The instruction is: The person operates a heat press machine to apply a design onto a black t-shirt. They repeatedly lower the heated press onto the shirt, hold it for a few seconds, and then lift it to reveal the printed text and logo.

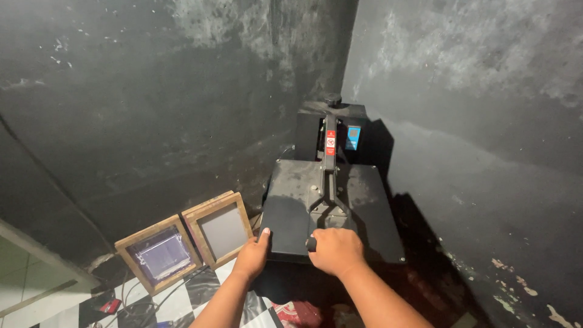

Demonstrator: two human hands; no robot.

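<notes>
Gripping black press handle (312, 243); right hand (336, 251)

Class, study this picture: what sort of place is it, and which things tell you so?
Probably a small printing workshop: a black heat press gripped by both hands, two wooden screen frames leaning on a dark, stained wall.

Matt black metal press plate (340, 206) — scuffed

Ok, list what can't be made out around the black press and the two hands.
Head view only:
- Handle grip of the heat press: covered by the right hand.
- What lies under the press plate: hidden by the closed plate.
- Left hand fingers: curled over the plate's edge.
- Control box display: too small.
- Wooden frames: mesh detail too dim.
</notes>
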